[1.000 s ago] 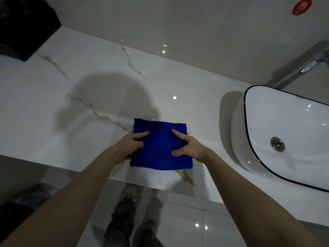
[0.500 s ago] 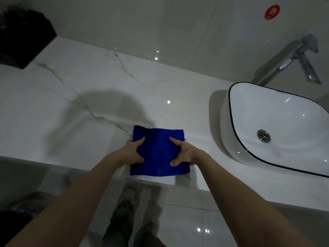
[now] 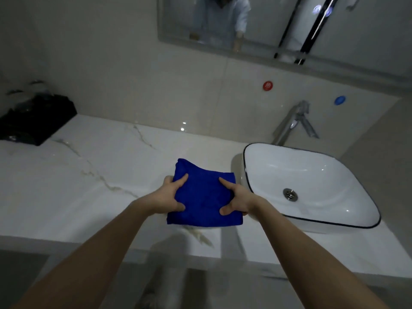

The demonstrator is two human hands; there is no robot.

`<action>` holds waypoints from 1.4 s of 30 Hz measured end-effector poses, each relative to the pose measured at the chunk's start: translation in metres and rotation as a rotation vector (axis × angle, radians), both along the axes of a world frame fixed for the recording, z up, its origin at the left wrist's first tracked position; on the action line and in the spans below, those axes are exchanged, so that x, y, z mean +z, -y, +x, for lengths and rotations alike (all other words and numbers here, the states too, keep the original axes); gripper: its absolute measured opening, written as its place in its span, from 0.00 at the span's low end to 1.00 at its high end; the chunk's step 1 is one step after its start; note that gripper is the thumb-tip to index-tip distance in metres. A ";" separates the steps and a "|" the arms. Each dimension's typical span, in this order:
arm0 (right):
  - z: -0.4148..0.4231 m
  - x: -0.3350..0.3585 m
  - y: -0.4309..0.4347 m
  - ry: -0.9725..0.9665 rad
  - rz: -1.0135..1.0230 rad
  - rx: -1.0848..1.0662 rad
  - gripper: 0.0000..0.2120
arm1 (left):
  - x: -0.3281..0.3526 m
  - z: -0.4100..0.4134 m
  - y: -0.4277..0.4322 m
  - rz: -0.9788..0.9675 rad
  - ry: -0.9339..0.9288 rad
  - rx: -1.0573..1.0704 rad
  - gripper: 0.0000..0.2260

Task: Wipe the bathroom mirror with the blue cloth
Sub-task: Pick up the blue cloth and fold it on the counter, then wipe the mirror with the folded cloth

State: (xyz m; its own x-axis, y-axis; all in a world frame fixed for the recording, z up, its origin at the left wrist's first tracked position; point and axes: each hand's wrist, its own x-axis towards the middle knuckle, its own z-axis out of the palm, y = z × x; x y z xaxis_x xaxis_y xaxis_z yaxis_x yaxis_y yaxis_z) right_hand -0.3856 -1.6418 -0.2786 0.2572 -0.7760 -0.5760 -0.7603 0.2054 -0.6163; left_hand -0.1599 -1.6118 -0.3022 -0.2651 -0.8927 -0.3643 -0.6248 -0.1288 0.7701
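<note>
My left hand (image 3: pixel 166 197) and right hand (image 3: pixel 236 199) pinch the folded cloth (image 3: pixel 203 198) above the bench (image 3: pixel 66 179); the basin (image 3: pixel 312 175) beside it holds nothing.

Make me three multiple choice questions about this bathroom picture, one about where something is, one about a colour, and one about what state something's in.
1. Where is the sink relative to the cloth?
A. To its right
B. To its left
C. Under it

2. What colour is the round sticker on the wall nearest the mirror?
A. Green
B. Red
C. Yellow

3. How is the cloth being held?
A. Hanging from one hand
B. Lying untouched on the counter
C. Gripped by both hands, folded

Answers:
1. A, the sink sits on the counter right of the cloth.
2. B, the red sticker is above and left of the tap.
3. C, the left hand and right hand each pinch one side.
</note>
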 end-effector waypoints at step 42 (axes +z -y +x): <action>0.087 0.461 0.323 -0.161 -1.487 -0.182 0.48 | 0.465 0.063 0.354 -1.347 0.221 0.141 0.43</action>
